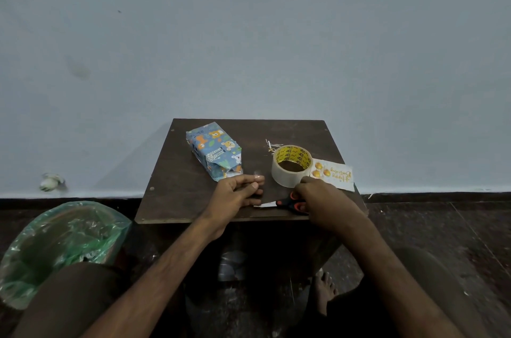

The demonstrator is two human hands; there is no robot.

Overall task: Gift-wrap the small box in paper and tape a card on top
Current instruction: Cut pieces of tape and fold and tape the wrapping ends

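- While my left hand [237, 192] pinches what looks like a short tape strip [257, 174] at its fingertips, ready for sticking, the wrapped box [214, 154] lies at ten o'clock on the counter [177, 199]; its near end flap looks unsealed.
- My right hand [323, 201] curls round the scissors [297, 204] at five o'clock.
- The tape roll [291, 166] sits at two o'clock, overlapping the card [334, 174] at three, both within easy reach.

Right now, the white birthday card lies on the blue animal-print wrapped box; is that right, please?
No. In the head view the white birthday card lies on the dark wooden table beside the clear tape roll, not on the wrapped box.
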